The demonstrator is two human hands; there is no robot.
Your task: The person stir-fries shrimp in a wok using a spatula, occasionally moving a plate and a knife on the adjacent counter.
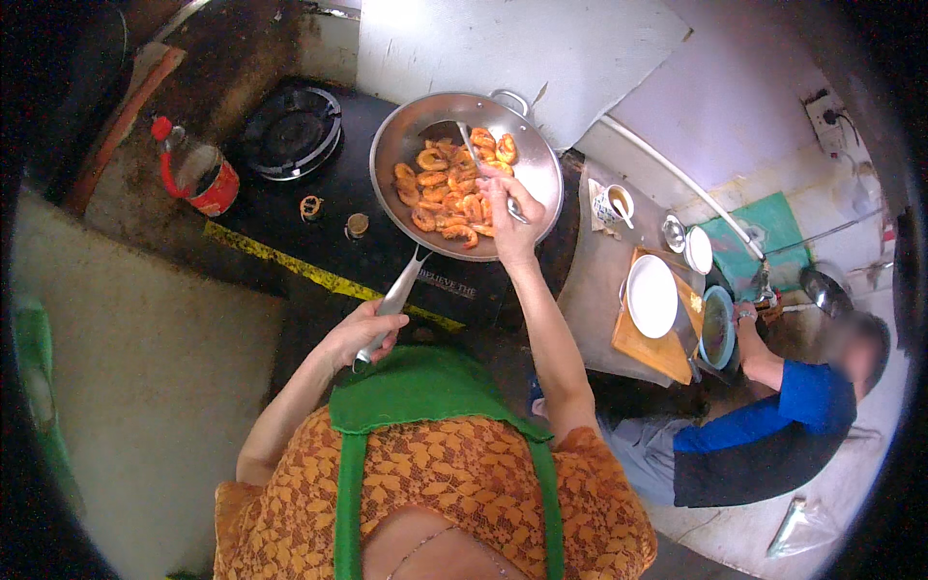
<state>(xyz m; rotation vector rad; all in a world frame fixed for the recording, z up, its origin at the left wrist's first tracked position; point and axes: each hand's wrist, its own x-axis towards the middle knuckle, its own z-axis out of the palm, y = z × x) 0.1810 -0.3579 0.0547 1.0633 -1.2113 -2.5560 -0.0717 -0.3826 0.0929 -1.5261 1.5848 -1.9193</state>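
A wide metal wok (536, 210) holds many orange cooked shrimp (435, 177) and stands over the right side of a black gas stove (290, 232). My left hand (368, 332) is closed around the wok's long metal handle (400, 290), near its end. Above the wok, my right hand (513, 214) grips a metal utensil (467, 141) whose far end reaches in among the shrimp; its head is hard to make out.
Left lie an empty burner (293, 134) and a red-capped plastic bottle (210, 181). At right, a counter (587, 304) bears a cup with a spoon (618, 206), a white plate (652, 296) on a wooden board (674, 362) and a blue basin (718, 326). A co-worker (768, 420) reaches beside the basin.
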